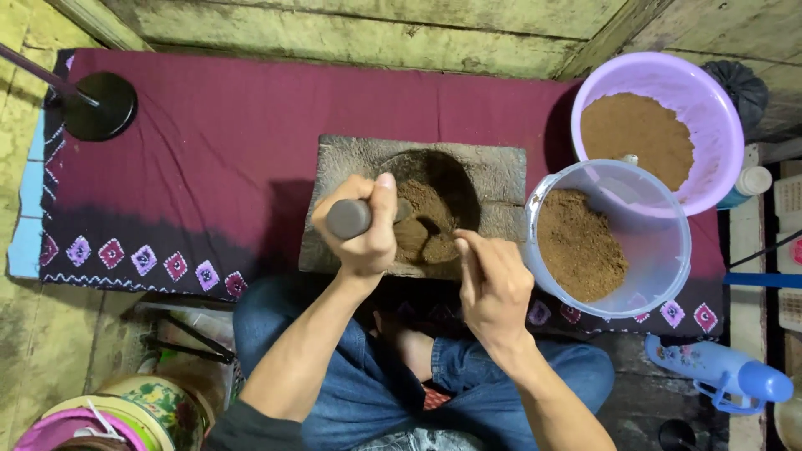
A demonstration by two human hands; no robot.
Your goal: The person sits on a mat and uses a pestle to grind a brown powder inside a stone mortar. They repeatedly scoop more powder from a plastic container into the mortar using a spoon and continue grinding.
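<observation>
A grey stone mortar block (489, 171) lies on a maroon cloth (217, 142), its round hollow filled with brown powder (424, 224). My left hand (361, 224) grips a dark grey pestle (349, 218) that points into the hollow from the left. My right hand (493, 284) hovers at the hollow's near right edge with the fingers held together, fingertips touching the powder; nothing visible is held in it.
A clear blue plastic tub (660, 250) with brown powder stands right of the mortar. Behind it sits a lilac basin (710, 108) with more powder. A black round stand base (100, 106) is far left, a blue bottle (727, 372) near right, and a patterned tin (150, 401) near left.
</observation>
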